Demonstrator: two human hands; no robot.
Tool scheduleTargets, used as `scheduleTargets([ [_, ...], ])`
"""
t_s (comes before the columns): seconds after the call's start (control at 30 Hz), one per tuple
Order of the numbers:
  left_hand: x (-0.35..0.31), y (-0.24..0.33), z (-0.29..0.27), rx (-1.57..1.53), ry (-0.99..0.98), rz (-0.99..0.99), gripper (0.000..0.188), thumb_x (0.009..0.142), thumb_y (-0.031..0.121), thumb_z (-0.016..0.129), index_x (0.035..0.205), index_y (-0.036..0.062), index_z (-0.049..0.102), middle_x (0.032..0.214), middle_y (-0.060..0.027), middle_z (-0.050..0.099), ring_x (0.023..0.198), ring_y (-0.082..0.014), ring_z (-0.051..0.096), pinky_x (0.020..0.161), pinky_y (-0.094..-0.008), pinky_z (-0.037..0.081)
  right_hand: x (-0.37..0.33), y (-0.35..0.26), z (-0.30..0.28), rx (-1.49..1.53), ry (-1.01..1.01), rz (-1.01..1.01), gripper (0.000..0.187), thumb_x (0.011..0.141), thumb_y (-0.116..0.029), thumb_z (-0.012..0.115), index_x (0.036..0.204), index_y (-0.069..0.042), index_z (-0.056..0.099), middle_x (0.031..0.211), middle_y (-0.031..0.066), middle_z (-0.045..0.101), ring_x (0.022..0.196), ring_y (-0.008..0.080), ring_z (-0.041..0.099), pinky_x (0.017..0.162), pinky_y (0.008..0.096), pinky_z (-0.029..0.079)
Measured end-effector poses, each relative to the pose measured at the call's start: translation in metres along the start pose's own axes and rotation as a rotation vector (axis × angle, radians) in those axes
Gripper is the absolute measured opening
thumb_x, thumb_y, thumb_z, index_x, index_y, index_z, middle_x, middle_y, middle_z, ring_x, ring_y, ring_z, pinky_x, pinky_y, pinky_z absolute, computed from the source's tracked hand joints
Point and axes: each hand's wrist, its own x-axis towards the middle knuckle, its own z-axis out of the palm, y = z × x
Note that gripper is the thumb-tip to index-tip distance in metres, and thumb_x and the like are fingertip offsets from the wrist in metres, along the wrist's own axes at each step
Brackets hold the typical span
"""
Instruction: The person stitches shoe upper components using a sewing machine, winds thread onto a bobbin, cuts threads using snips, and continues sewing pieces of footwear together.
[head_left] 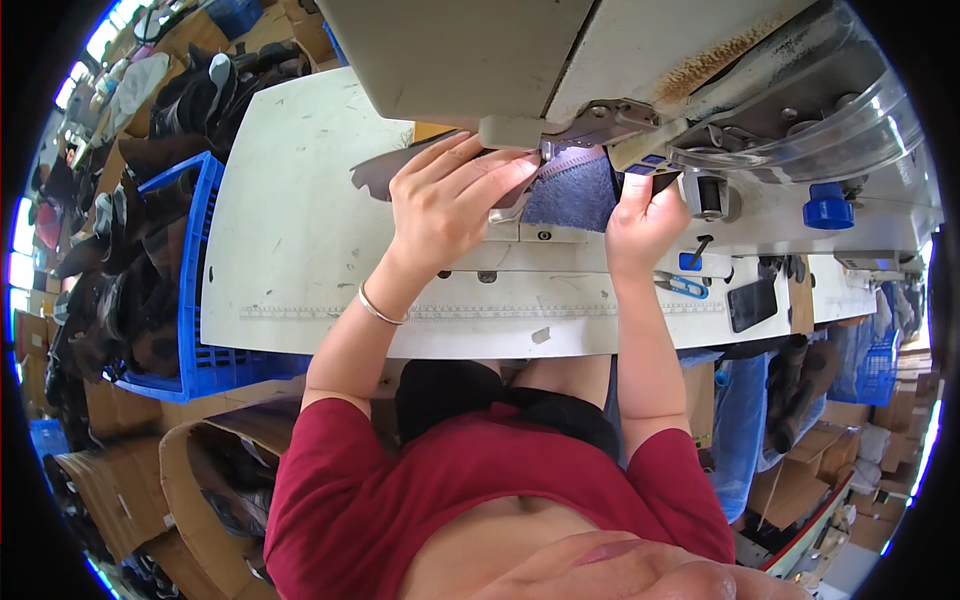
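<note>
A dark brown, leather-like piece (378, 174) with a fuzzy blue-grey lining (572, 196) lies under the head of a sewing machine (470, 60). A line of stitches runs along the lining's upper edge, beside the lit needle area. My left hand (447, 195), a bracelet on its wrist, is left of the needle, its long fingers together and holding the brown part near the stitching. On the right, my right hand (645, 222) is closed on the lining's edge, thumb upward; its other fingers are mostly hidden.
A ruler scale (430, 312) runs along the white table's (290, 220) front. Right of my right hand lie blue-handled snips (686, 287) and a black phone (752, 304). A blue crate (190, 290) with dark boot parts stands left; cardboard boxes (110, 490) surround the workplace.
</note>
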Motion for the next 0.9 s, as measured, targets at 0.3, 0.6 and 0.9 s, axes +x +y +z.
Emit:
scheduleTargets([
  [0.3,-0.001,0.003,-0.008,0.021,-0.096,-0.035,0.027,0.066,0.004,0.062,0.092,0.0122,0.065,0.092,-0.0039,0.068,0.088,-0.0218,0.065,0.083,-0.0356,0.051,0.016,0.019,0.012,0.047,0.06,-0.176,0.01,0.064,0.003,0.058,0.072,-0.001,0.057,0.065,0.0101,0.059,0.057,0.024,0.055,0.055,0.031,0.041],
  [0.6,0.065,-0.039,-0.049,-0.298,-0.802,-0.407,0.026,0.084,0.018,0.06,0.108,0.0061,0.06,0.101,-0.0102,0.064,0.09,-0.0291,0.062,0.081,-0.0367,0.049,0.016,0.03,0.015,0.152,0.006,-0.001,0.015,0.06,0.002,0.057,0.074,-0.002,0.055,0.065,0.0111,0.057,0.057,0.0255,0.054,0.056,0.0317,0.039],
  [0.9,0.02,-0.082,0.035,-1.289,-0.649,-1.301,0.033,0.087,0.022,0.059,0.111,-0.0006,0.056,0.099,-0.0133,0.064,0.081,-0.0223,0.064,0.07,-0.0339,0.054,0.044,0.121,0.062,-0.684,-0.56,-0.228,0.031,0.086,-0.02,0.056,0.111,-0.001,0.057,0.113,0.0136,0.059,0.106,0.0249,0.054,0.093,0.0358,0.041],
])
